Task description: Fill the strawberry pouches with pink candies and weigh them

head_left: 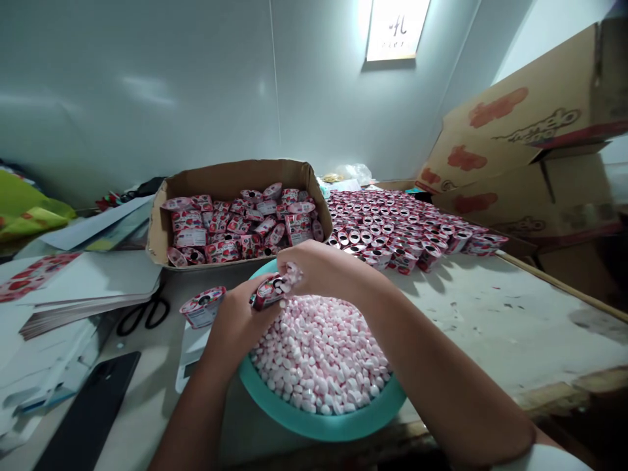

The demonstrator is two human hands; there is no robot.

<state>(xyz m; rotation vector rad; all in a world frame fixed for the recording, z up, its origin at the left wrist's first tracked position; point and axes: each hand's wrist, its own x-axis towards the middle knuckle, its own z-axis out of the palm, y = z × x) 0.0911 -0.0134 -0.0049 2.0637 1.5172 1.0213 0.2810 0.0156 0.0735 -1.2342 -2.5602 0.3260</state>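
My left hand [245,307] is wrapped round a small red-and-pink printed candy container [267,292], its open mouth tilted toward my right hand. My right hand [307,265] is cupped closed over pale pink candies [293,275], some of them right at that mouth. Both hands are above the far rim of a turquoise bowl [324,428], which is heaped with pink and white candies [324,360]. Just left of my left hand, another open-topped container [203,307] stands on a small white scale [185,360], partly hidden by my forearm.
Behind the bowl, a cardboard box [157,229] holds many printed containers. Rows of open-topped containers [392,222] stand at the back right. Large cartons [530,144] are stacked at right. Black scissors [143,315], a phone [91,412] and paper sheets [93,278] lie on the left.
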